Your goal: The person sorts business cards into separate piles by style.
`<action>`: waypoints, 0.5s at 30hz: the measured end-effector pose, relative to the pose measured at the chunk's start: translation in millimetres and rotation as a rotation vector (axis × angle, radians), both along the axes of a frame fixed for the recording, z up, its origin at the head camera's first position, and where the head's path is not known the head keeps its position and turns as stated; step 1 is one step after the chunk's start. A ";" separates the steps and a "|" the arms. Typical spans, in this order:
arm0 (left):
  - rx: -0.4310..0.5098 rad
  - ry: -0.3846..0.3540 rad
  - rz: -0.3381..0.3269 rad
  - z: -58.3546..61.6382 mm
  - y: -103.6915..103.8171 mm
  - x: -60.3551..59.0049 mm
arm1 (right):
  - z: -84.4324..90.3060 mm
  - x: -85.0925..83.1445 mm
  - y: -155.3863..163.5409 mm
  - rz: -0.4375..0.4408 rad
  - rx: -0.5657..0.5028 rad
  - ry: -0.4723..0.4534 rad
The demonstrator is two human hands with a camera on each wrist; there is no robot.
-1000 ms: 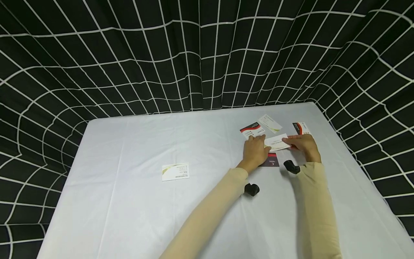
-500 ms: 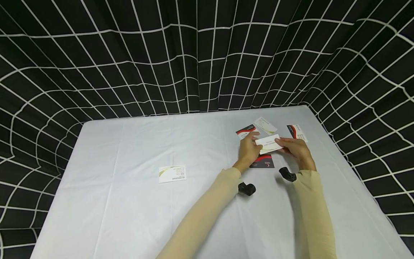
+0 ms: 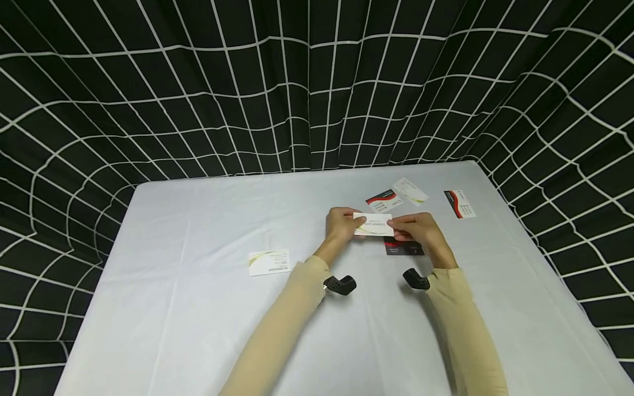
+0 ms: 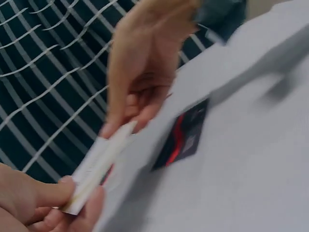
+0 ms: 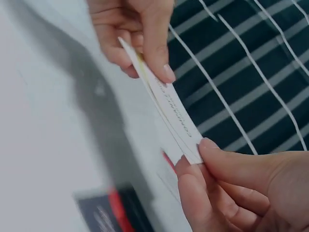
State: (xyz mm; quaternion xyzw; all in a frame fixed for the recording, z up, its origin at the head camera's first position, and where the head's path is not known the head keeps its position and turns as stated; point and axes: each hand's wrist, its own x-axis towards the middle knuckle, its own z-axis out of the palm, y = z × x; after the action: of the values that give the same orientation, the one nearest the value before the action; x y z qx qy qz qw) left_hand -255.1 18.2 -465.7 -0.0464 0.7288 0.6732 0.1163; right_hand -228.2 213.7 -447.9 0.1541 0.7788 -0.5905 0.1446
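Between both hands, above the table, is a thin stack of white business cards (image 3: pixel 375 225) with a gold curve and print. Several layers seem to fan slightly apart at the edge of the stack (image 5: pixel 169 108) in the right wrist view. My left hand (image 3: pixel 340 224) pinches one end, thumb on top and fingers beneath. At the opposite end my right hand (image 3: pixel 420 230) pinches the stack between thumb and fingers. A dark business card with a red stripe (image 3: pixel 405 247) lies on the table just below my right hand, partly covered by it in the head view.
Behind the hands lie a black-red-white card (image 3: pixel 383 202) and a white card (image 3: pixel 410 191), close together. Another red-and-black card (image 3: pixel 460 204) is farther right. To the left rests a white card with a gold curve (image 3: pixel 269 263). A gridded black curtain (image 3: pixel 307 110) surrounds the white table (image 3: pixel 198 330).
Both hands have moved left with the stack of business cards, away from the cards at the right. The stack has turned level in the head view, and the dark card is more exposed.
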 end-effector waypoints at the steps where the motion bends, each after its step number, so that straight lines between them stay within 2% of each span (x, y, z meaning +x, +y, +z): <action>1: -0.001 0.001 -0.015 2.2 -9.8 1.1 | -1.4 0.7 -7.3 0.017 -0.004 0.000; 2: -0.024 0.003 -0.026 4.7 -19.7 2.3 | -3.0 1.6 -14.5 0.036 -0.013 0.002; 6: -0.222 0.038 -0.065 8.7 -61.2 8.9 | -11.2 3.1 -46.0 0.102 -0.007 -0.032; 9: -0.311 0.027 -0.034 8.8 -90.0 14.7 | -16.1 2.7 -70.2 0.160 0.009 -0.060; 12: -0.325 -0.011 0.026 8.1 -113.7 21.0 | -20.2 1.5 -93.2 0.205 0.035 -0.062; 15: -0.371 -0.006 0.041 6.7 -134.8 26.7 | -21.5 1.5 -114.6 0.234 0.077 -0.043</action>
State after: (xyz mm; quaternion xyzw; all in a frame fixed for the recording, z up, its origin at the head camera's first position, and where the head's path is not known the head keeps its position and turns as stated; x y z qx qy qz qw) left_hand -228.4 -116.6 -459.0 -0.0839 0.8389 0.5295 0.0942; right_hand -226.7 99.1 -469.4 0.0802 0.8102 -0.5361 0.2231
